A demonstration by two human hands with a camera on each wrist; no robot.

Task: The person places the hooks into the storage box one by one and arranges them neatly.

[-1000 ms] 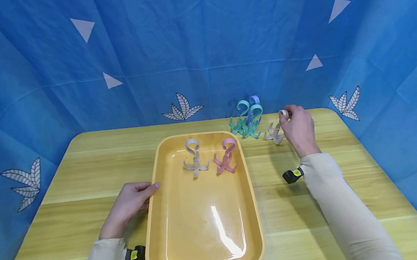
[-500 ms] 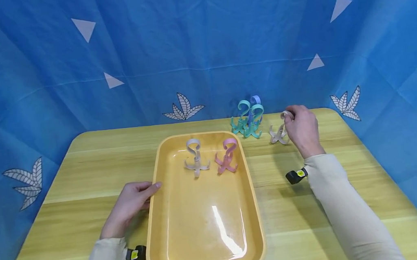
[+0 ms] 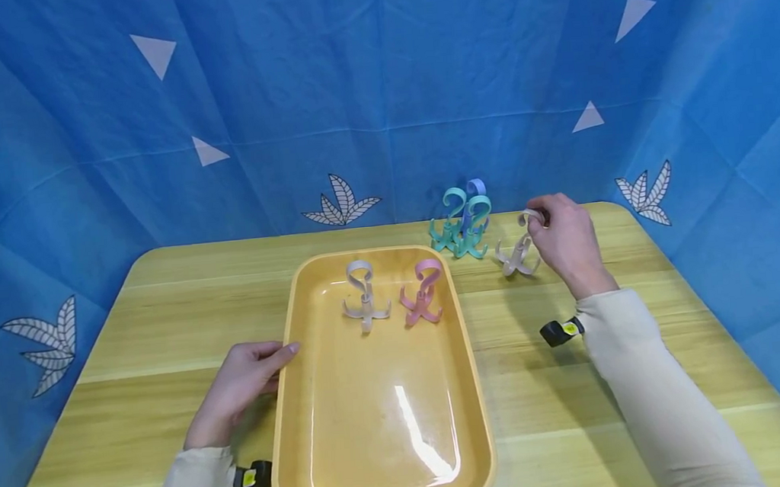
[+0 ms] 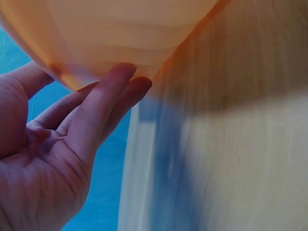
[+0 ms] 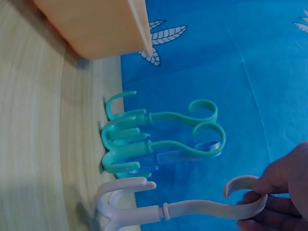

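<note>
My right hand pinches the curved top of a pale beige multi-prong hook near the table's back right. In the right wrist view, thumb and fingers close round the curl of that beige hook, its prongs toward the table. My left hand holds the left rim of the yellow tray, thumb over the edge; in the left wrist view its fingers press the outer wall from below. Inside the tray stand a whitish hook and a pink hook, both upright.
Just left of the right hand, behind the tray's right corner, stand two teal hooks and a blue hook clustered together. A blue cloth hangs behind the wooden table. Each wrist carries a small black camera.
The right hand has shifted slightly right, and the beige hook it holds has swung and tilted a little. The left hand and the tray have stayed in place.
</note>
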